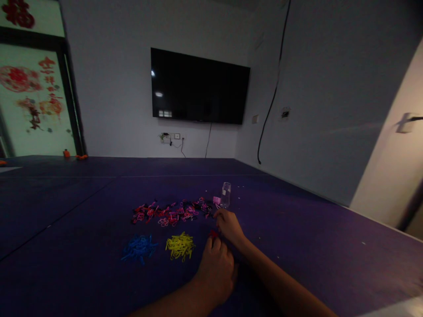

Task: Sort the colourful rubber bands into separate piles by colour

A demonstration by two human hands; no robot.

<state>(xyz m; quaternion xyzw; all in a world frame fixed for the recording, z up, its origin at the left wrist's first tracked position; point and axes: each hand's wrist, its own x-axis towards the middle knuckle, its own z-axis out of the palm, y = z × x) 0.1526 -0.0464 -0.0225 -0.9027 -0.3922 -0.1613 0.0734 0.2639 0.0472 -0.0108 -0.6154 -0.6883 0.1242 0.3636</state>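
On the dark blue floor mat (297, 237) lie small elastic bands sorted by colour. A blue pile (139, 248) sits at the left and a yellow pile (180, 245) beside it. Behind them spreads a long mixed heap of red, pink and black bands (172, 212). My left hand (216, 268) is closed, its fingertips pinching a small red band (214, 234). My right hand (229, 226) rests just beyond it, fingers curled down at the right end of the mixed heap; what it holds is hidden.
A small clear bottle (226, 194) with a pink cap (216, 200) beside it stands behind the heap. A black TV (198, 88) hangs on the far wall. A dark door frame (71, 101) stands at the left, a wall close on the right.
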